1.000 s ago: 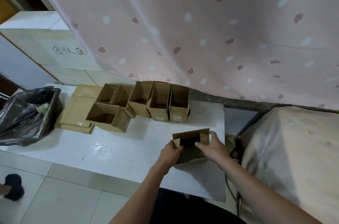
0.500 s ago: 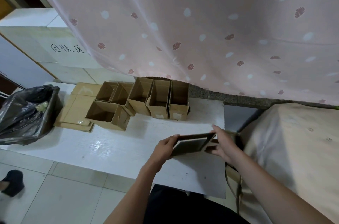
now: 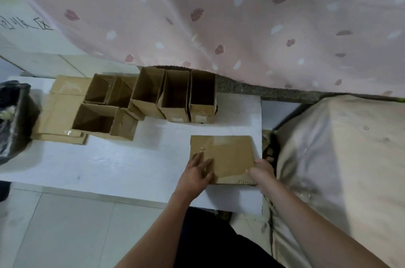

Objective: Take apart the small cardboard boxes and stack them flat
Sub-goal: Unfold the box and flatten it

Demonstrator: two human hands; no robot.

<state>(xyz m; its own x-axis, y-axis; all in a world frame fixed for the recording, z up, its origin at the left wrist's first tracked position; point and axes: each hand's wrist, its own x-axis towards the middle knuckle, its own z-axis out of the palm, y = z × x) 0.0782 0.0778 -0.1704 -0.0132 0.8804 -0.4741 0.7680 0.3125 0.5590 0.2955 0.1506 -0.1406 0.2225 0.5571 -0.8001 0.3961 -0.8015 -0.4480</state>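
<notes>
At the far left of the worktop a black bag hangs at the edge, and just beside it lies the flat stack of finished cardboard. One open box sits partly on that stack — so adding a new sheet could nudge it, or the sheet could end up crooked on top of it. Behind it, 5 more open boxes stand in a row, touching each other; a careless reach across could knock them over like dominoes.

Nearer the person, the flattened box lies on the worktop by its right edge. The left hand presses on it with fingers spread and fairly straight, holding nothing. The right hand grips the sheet's near right corner, fingers curled around the edge.

The likely trouble here is spring-back: if the creases are not fully pressed, the sheet could pop open once the left hand lifts. The sheet also sits close to the gap beside the covered furniture — a slip of the right hand could drop it down there, out of easy reach.
</notes>
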